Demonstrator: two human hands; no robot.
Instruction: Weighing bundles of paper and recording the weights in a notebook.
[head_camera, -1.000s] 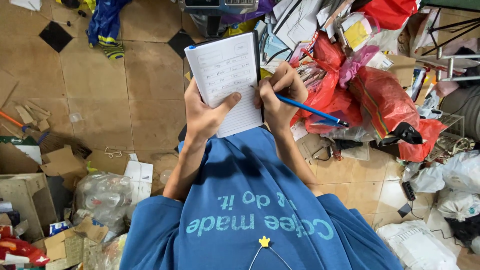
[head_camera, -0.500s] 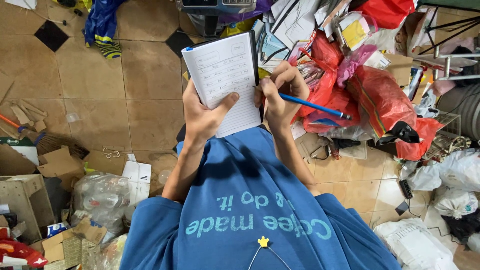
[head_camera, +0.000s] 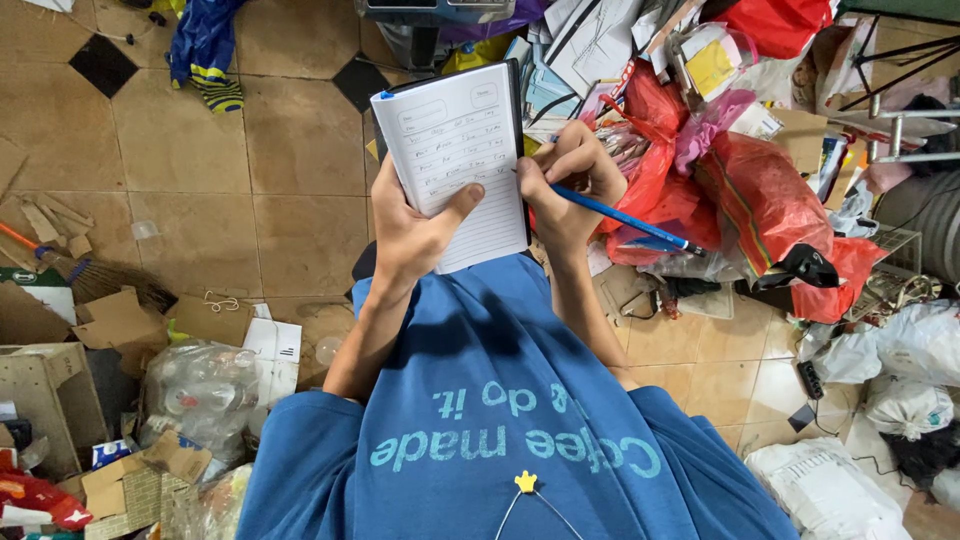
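Tan floor tiles (head_camera: 300, 200) lie under red bags (head_camera: 760, 190). Left hand (head_camera: 410, 235) grips the notebook (head_camera: 460, 160) up front. Right hand (head_camera: 565, 185) pinches a blue pen (head_camera: 625, 218); its tip is hidden.

Floor (head_camera: 200, 180): tan square tiles with small black diamond insets (head_camera: 103, 63) at the corners, worn and dusty. Red plastic bags (head_camera: 760, 190) heaped at upper right among papers (head_camera: 600, 40) and packaging. Metal rack (head_camera: 900, 130) at right edge. White bags (head_camera: 900, 345) lie along the lower right. Cardboard scraps (head_camera: 115, 320) and boxes (head_camera: 40, 400) at lower left, beside a clear bag of bottles (head_camera: 200, 390). Broom (head_camera: 70, 270) at left edge. Blue cloth (head_camera: 205, 45) at top. Lighting even, soft shadows.
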